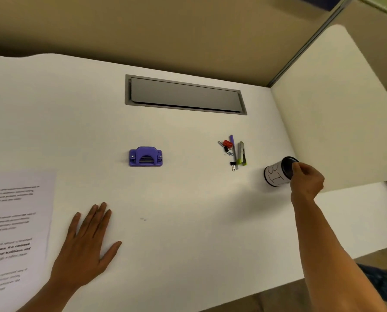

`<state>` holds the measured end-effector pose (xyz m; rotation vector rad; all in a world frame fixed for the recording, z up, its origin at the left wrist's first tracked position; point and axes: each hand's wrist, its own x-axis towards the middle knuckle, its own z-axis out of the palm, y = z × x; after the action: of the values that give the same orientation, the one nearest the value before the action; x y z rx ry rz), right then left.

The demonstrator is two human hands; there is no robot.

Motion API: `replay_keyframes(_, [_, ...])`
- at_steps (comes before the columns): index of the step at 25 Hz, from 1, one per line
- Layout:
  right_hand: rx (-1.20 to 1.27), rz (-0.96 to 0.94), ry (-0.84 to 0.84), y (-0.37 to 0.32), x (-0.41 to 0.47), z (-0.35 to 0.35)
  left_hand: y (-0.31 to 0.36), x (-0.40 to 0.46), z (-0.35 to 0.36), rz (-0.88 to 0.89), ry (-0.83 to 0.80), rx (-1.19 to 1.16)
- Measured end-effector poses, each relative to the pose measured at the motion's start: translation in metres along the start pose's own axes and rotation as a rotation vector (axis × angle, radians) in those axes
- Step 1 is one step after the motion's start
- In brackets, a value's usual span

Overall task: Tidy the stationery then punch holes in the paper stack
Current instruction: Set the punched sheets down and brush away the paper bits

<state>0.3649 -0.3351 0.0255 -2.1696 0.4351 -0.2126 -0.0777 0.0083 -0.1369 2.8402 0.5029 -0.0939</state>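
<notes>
A purple hole punch (145,156) sits mid-desk. To its right lies a small pile of stationery: a purple pen (234,152), a green-and-grey stapler (242,154), a red clip (228,143), paper clips and a black binder clip (233,164). My right hand (306,180) grips the rim of a black pen cup (278,173) with a white label, tilted, just right of the pile. My left hand (86,246) lies flat and open on the desk beside the printed paper stack (14,221) at the left edge.
The white desk (188,210) has a grey cable hatch (183,95) at the back. A white divider panel (336,109) stands on the right, close behind the cup. A tan partition wall runs along the back.
</notes>
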Motion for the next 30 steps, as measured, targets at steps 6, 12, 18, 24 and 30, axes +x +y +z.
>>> replay_keyframes(6, [-0.387,0.020,0.081,0.002,0.028,-0.001,0.000,0.000,-0.001,-0.002,-0.020,-0.012])
replay_keyframes(12, [-0.171,-0.327,0.002,-0.002,-0.021,0.018,0.001,0.001,-0.002,-0.009,-0.035,-0.021])
replay_keyframes(18, [-0.189,-0.782,-0.788,0.035,-0.192,0.081,0.002,0.002,-0.005,-0.023,-0.043,-0.002])
replay_keyframes(24, [-0.367,-1.036,-1.210,0.053,-0.265,0.136,0.002,0.002,-0.005,-0.025,-0.048,0.013])
replay_keyframes(30, [-0.405,-1.282,-1.259,0.036,-0.255,0.161,0.004,0.002,-0.005,-0.033,-0.054,0.033])
